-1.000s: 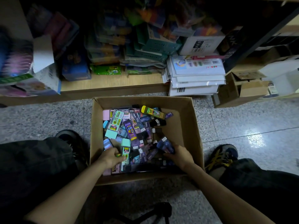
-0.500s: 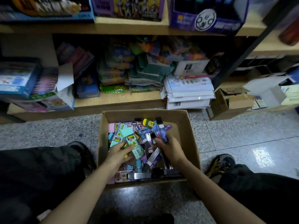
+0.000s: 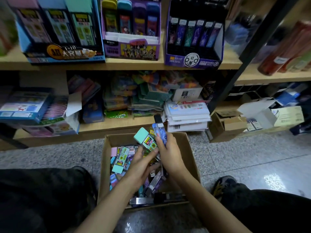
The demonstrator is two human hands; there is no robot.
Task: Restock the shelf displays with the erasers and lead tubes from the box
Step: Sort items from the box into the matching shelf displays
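An open cardboard box (image 3: 190,148) stands on the floor between my feet, with several erasers and lead tubes inside. My left hand (image 3: 139,167) holds a mint-green eraser (image 3: 146,139) up over the box. My right hand (image 3: 170,152) grips a bunch of dark and blue lead tubes (image 3: 159,128) pointing toward the shelf. Both hands touch above the box's middle. On the upper shelf stand a blue eraser display (image 3: 58,31), a purple eraser display (image 3: 133,29) and a dark lead tube display (image 3: 195,36).
The lower shelf (image 3: 117,121) is packed with stationery packs and a stack of white packets (image 3: 186,115). A small open carton (image 3: 225,126) sits on the floor to the right. A black upright post (image 3: 249,52) divides the shelving. My knees flank the box.
Both hands have lifted out of the box, the left with a mint eraser and the right with lead tubes. My view has tilted up, and the upper shelf displays now show.
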